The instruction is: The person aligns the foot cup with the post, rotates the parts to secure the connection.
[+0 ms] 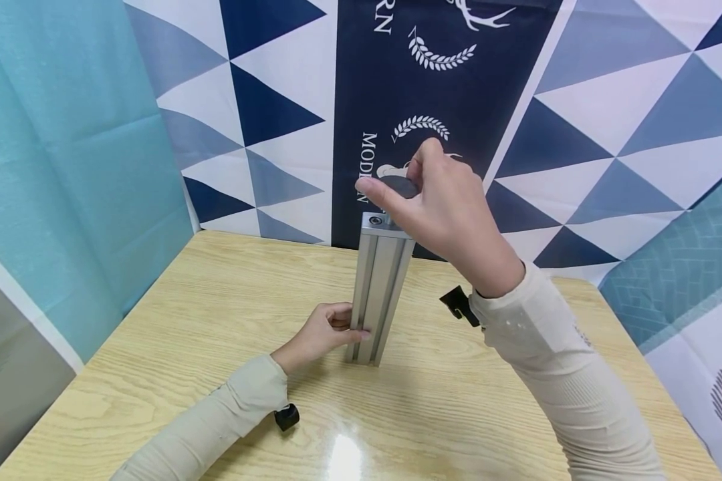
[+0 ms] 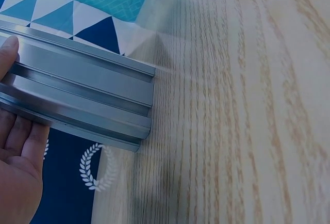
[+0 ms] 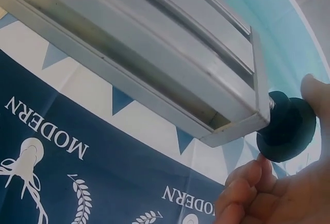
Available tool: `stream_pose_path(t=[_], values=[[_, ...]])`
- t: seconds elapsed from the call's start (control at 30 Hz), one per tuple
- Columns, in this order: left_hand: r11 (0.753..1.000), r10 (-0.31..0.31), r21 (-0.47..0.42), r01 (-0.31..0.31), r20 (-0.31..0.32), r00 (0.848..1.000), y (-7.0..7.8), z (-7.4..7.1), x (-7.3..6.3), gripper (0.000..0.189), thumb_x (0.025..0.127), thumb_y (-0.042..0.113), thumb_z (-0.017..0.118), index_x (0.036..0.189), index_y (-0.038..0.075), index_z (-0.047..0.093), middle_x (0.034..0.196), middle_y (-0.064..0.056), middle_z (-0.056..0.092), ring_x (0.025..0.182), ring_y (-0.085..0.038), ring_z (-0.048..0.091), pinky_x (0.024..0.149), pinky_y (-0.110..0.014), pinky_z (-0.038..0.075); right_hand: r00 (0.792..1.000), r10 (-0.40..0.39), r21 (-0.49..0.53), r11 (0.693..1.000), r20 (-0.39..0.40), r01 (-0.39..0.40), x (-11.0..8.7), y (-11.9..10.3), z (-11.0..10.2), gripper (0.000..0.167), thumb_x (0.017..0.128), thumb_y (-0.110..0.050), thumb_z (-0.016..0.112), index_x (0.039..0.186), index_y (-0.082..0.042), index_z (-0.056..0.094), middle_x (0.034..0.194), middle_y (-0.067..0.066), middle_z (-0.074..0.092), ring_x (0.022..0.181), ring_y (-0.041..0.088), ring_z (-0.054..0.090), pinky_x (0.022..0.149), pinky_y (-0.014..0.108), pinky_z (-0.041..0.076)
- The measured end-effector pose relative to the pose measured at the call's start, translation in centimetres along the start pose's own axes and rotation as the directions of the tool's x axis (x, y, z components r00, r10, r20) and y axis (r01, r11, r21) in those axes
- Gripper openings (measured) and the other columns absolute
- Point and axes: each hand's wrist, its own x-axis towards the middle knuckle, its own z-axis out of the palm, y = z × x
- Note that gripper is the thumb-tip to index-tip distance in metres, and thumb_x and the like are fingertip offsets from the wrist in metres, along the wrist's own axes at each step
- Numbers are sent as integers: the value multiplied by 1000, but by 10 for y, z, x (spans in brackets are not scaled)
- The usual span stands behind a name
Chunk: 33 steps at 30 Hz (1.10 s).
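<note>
A silver aluminium profile [image 1: 378,287] with long grooves stands upright on the wooden table, capped by a metal end plate [image 1: 371,226] with a screw in it. From that plate a black round levelling foot [image 1: 400,186] sticks up on a short threaded stem. My right hand [image 1: 451,200] pinches the disc of the foot between thumb and fingers; the right wrist view shows the foot [image 3: 286,130] from the side. Low on the profile, my left hand [image 1: 325,329] grips it, thumb on the near face [image 2: 77,79] and fingers behind. The profile's lower end meets the tabletop.
The wooden table [image 1: 228,294] spreads around the profile. Behind it hangs a cloth [image 1: 283,100] with blue and white triangles and a dark lettered band. A turquoise curtain [image 1: 78,153] hangs at the left. Black wrist straps [image 1: 287,417] show at both sleeves.
</note>
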Motion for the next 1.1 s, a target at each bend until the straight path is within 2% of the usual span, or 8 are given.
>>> stream_pose_path(t=[0.17, 0.3, 0.4, 0.53, 0.67, 0.8, 0.93, 1.1], values=[[1000, 5, 0, -5, 2, 1000, 0, 0, -1, 40, 84, 11, 75, 120, 0, 63, 108, -15, 70, 98, -18, 68, 87, -31, 55, 997, -33, 19, 999, 69, 31, 0, 5, -7, 68, 86, -68, 50, 109, -5, 48, 83, 11, 54, 75, 25, 52, 68, 38, 41], [1000, -10, 11, 10, 0, 1000, 1, 0, -1, 42, 83, 14, 76, 121, 1, 63, 107, -14, 70, 97, -18, 68, 86, -31, 55, 967, -167, 108, 983, 190, 148, 4, 16, -19, 54, 95, -52, 49, 126, -8, 50, 108, 10, 60, 93, 24, 56, 82, 43, 46], [1000, -21, 13, 21, -2, 1000, 2, 0, -2, 43, 83, 15, 76, 122, 1, 62, 107, -14, 70, 98, -18, 68, 86, -31, 55, 902, -340, 215, 933, 268, 288, 10, 25, -27, 46, 100, -33, 52, 140, -13, 45, 131, 6, 54, 115, 21, 52, 94, 46, 45], [1000, -19, 7, 19, -2, 1000, 3, 0, -2, 45, 83, 14, 76, 123, 1, 61, 108, -14, 70, 99, -19, 67, 86, -31, 55, 781, -546, 320, 830, 302, 457, 17, 35, -33, 47, 100, -15, 51, 146, -15, 40, 148, 3, 40, 134, 18, 37, 105, 47, 38], [1000, -15, 4, 15, -1, 1000, 3, 0, -2, 43, 84, 13, 75, 123, 1, 62, 108, -15, 70, 99, -19, 67, 86, -31, 55, 667, -674, 369, 736, 319, 567, 23, 41, -36, 43, 100, -3, 46, 143, -9, 46, 152, 6, 36, 141, 19, 30, 112, 35, 31], [1000, -12, 1, 12, -1, 1000, 3, 0, -2, 40, 84, 11, 74, 122, 0, 62, 108, -15, 70, 99, -19, 67, 86, -31, 55, 593, -731, 391, 682, 338, 618, 27, 42, -38, 45, 99, 5, 41, 142, -7, 46, 151, 7, 39, 140, 21, 32, 110, 21, 30], [1000, -8, -3, 8, -1, 1000, 2, 1, -1, 39, 85, 9, 74, 121, -1, 62, 108, -16, 70, 99, -19, 67, 86, -30, 55, 584, -727, 361, 686, 362, 631, 28, 40, -40, 48, 99, 8, 38, 143, -8, 46, 148, 5, 43, 139, 19, 34, 108, 20, 32], [1000, -9, -8, 9, 1, 1000, 2, 1, -1, 39, 85, 8, 73, 121, -1, 62, 108, -16, 70, 98, -18, 67, 85, -30, 55, 629, -684, 314, 729, 371, 608, 25, 36, -43, 50, 96, 13, 39, 140, -10, 50, 144, 4, 48, 133, 17, 42, 93, 21, 41]])
